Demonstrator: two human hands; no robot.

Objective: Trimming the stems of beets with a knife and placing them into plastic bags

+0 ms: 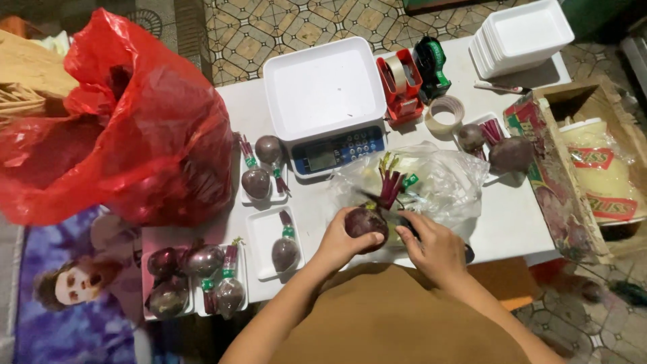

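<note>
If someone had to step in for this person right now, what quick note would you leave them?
Left hand holds a beet, stems up. Right hand grips a dark tool against it, likely a knife; the blade is blurred. Both are above a clear plastic bag on the white table. Done: beets already lie on foam trays at left and one at right. Left: the beet in hand is on no tray; empty trays are stacked at the back, and the scale is bare.

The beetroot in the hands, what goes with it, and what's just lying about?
In use:
beetroot, held by left hand
knife in right hand
clear bag under it

Lying about:
scale
tape holders
tape roll
stack of trays
red bag
trays of wrapped beetroots
</note>
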